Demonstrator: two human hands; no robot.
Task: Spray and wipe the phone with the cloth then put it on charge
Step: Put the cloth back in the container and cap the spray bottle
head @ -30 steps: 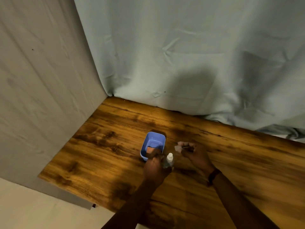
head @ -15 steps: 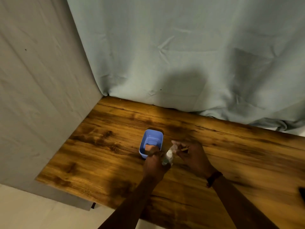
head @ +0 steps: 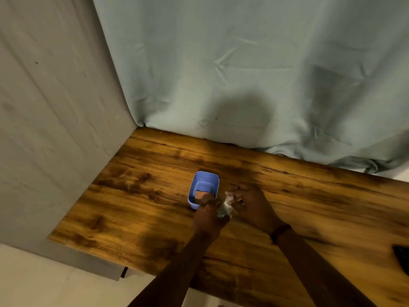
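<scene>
Wood-grain tabletop backed by a pale grey-blue curtain, with both hands met at centre frame.

A small clear spray bottle with a white cap is gripped in the closed left hand, just beside a blue rectangular plastic tub. Its cap is pinched by the curled fingers of the right hand. A dark phone is seen at the right edge, well apart, cut off by the frame.

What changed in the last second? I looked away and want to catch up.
The right hand moved in from beside the spray bottle and closed its fingers on the white top. The left hand kept gripping the bottle by the blue tub, which stayed put with something orange inside. Nothing was let go.
</scene>
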